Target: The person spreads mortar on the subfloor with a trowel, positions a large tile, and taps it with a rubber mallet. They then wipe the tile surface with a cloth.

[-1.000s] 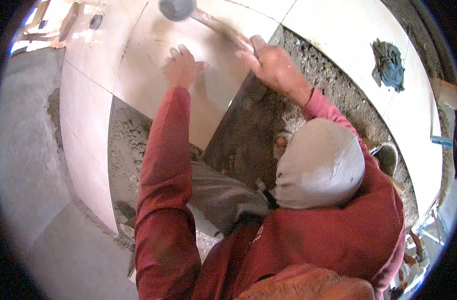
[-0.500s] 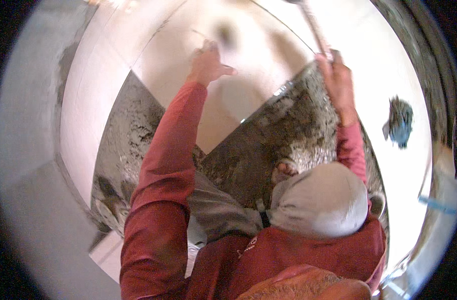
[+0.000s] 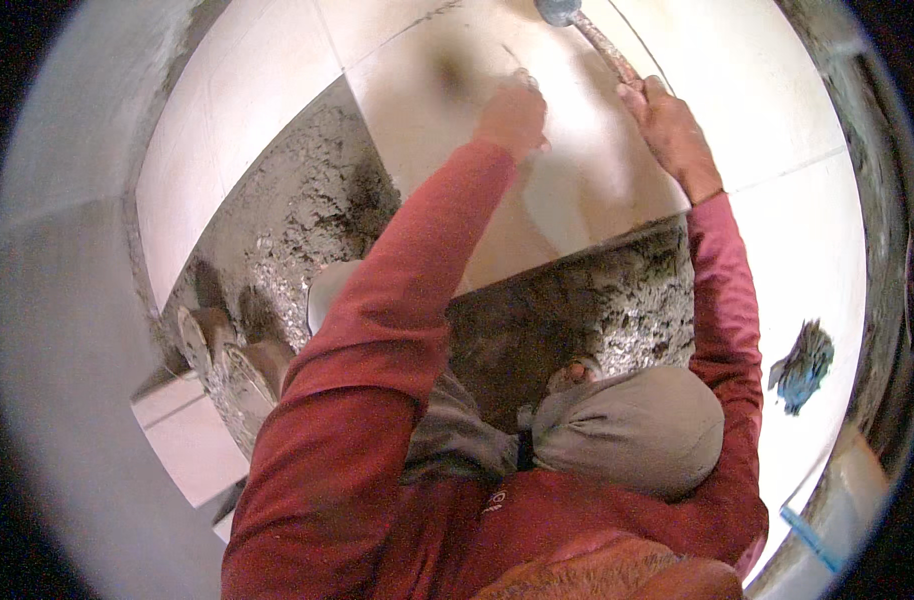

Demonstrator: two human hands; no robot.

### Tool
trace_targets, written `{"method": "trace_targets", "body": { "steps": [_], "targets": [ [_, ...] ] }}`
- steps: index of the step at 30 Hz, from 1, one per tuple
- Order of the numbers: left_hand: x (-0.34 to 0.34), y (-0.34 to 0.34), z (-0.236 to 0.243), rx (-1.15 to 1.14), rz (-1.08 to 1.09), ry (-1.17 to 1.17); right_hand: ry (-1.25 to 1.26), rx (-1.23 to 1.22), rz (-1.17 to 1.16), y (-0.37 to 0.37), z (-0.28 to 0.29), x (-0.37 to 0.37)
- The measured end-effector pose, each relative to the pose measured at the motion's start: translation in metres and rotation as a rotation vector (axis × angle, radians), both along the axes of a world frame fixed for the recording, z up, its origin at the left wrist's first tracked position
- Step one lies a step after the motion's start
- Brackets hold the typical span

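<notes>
My right hand (image 3: 674, 132) is wrapped round the wooden handle of a rubber mallet (image 3: 605, 48), whose grey head shows at the top edge. The mallet is held over a large glossy beige floor tile (image 3: 537, 215). Above the middle of that tile, my left hand (image 3: 512, 118) has its fingers curled in. A thin stick-like piece (image 3: 510, 55) juts out past its fingertips, too fine to name. Rough wet mortar (image 3: 297, 190) lies bare along the tile's left side. More mortar (image 3: 642, 290) is exposed along its near edge, by my knees.
Pale tiles (image 3: 797, 230) cover the floor to the right, with a blue and dark clump (image 3: 805, 365) on them. At the left, two mortar-smeared round objects (image 3: 207, 335) stand beside tile pieces (image 3: 190, 440). A grey wall (image 3: 57, 300) runs along the left. My bare foot (image 3: 575, 373) is on the mortar.
The view has swung, so the tile and mortar appear turned. My left hand has shifted right, nearer the right hand, and its thumb has drawn in. More of the mallet's head shows.
</notes>
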State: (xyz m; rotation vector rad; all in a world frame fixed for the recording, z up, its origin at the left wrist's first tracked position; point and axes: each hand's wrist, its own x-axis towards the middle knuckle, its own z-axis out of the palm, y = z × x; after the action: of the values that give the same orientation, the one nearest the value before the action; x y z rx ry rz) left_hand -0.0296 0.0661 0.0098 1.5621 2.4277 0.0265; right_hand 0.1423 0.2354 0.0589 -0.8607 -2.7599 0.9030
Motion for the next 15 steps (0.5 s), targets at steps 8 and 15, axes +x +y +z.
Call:
{"method": "trace_targets", "body": {
  "steps": [8,15],
  "targets": [
    [0.011,-0.011,-0.010,0.112,0.107,0.106,0.094,-0.230,0.242,-0.025,0.021,-0.073],
    [0.021,-0.021,-0.014,-0.104,0.171,-0.095,-0.127,0.146,0.566,-0.026,0.001,-0.132]
  ]
}}
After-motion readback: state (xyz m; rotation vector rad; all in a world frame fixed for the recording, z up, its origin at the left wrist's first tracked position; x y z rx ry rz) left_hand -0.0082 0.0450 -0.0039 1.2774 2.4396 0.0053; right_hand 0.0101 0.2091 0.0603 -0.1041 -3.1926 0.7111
